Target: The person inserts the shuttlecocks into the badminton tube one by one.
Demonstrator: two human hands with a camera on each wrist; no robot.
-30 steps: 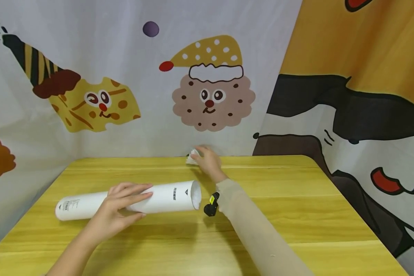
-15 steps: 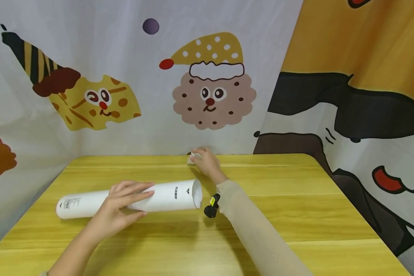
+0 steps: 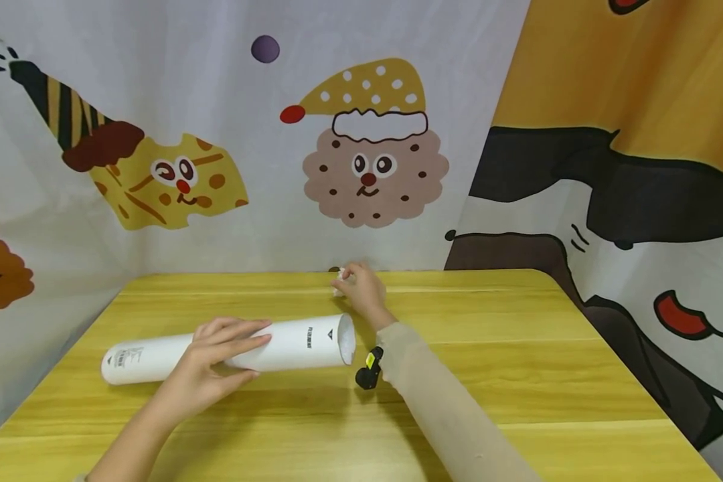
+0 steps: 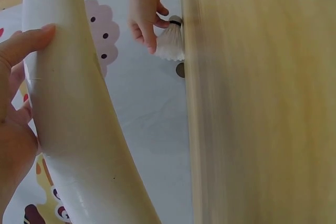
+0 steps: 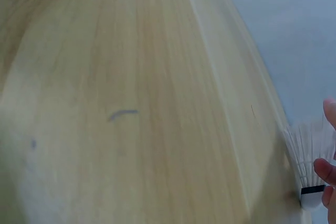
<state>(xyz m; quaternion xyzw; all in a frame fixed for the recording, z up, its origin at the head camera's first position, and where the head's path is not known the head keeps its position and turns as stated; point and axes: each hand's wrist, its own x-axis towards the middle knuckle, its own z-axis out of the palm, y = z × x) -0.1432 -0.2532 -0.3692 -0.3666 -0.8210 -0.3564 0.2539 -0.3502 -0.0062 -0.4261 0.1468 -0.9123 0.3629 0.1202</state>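
Observation:
A long white cardboard tube (image 3: 295, 345) with small dark print lies slanting across the left-centre of the head view, its near-right end showing a round opening. My left hand (image 3: 199, 368) grips it from behind, fingers over the top and thumb below; the left wrist view shows the tube (image 4: 79, 93) close up beside that hand. By the table's far edge, my right hand (image 3: 364, 293) pinches a white feathered shuttlecock (image 4: 170, 43), apart from the tube. In the right wrist view, the shuttlecock (image 5: 304, 153) has its black-banded cork at the bottom, and only a few fingertips show.
The yellow wood-grain table (image 3: 518, 375) spans the lower head view. Behind it hangs a white curtain (image 3: 265, 174) printed with cartoon food. A black device (image 3: 369, 368) with a yellow label sits at the right wrist, beside the tube's opening.
The shuttlecock has turned in my right hand and looks narrower in the head view, slightly nearer than before. My left hand and the tube have stayed almost still.

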